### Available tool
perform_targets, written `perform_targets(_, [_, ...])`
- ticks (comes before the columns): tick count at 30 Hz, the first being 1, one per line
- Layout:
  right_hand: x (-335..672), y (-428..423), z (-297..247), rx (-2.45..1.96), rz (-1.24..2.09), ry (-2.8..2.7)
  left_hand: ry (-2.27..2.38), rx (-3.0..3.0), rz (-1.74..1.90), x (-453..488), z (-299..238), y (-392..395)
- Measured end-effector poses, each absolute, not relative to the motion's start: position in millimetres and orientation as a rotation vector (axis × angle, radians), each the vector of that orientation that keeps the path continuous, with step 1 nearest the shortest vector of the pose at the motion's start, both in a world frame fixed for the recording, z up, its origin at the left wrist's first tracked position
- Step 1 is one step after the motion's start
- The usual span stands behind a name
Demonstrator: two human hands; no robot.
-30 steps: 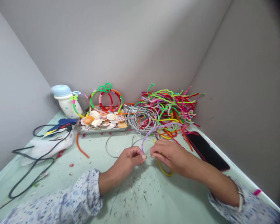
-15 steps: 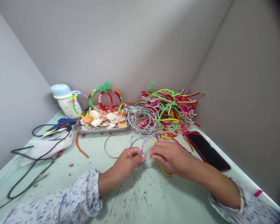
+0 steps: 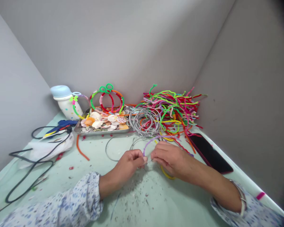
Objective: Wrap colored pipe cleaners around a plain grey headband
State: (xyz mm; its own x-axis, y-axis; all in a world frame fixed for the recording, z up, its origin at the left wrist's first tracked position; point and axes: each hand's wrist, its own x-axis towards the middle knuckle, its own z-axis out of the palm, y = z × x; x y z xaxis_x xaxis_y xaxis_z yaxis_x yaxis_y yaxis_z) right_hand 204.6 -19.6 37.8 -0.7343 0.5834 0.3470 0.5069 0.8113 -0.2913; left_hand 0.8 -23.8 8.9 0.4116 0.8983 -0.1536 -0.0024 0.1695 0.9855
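Thumb and fingers of my left hand (image 3: pixel 132 161) pinch the near end of a purple pipe cleaner (image 3: pixel 148 143), which curves up and away to the right. My right hand (image 3: pixel 168 156) is closed in a pinch close by, apart from the left by a small gap. A thin wire (image 3: pixel 149 162) spans that gap into the right fingertips; how it joins the pipe cleaner is too small to tell. Under my right hand a yellow pipe cleaner (image 3: pixel 166 174) loops out. Thin grey wire (image 3: pixel 106 148) curves on the table behind my left hand.
A metal tray (image 3: pixel 101 133) of shells bears pipe-cleaner rings (image 3: pixel 112 101). Right of it are coiled wire (image 3: pixel 134 124), piled pipe cleaners (image 3: pixel 180 104) and a phone (image 3: pixel 210 153). At left stand a bottle (image 3: pixel 67 107), blue-handled tool (image 3: pixel 59 126) and black cable (image 3: pixel 19 186).
Both hands keep their pinches almost in place, with only a slight shift of the fingertips. The whole view has drifted a little.
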Motion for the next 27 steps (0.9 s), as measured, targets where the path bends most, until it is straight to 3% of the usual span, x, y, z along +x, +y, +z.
perform_targets(11, [208,-17,49,-0.949,0.327,-2.468,0.971,1.352,0.919,-4,9,-23])
perform_targets(27, [211,-18,52,-0.974,0.354,-2.437,1.092,2.27,1.29,-6,10,-34])
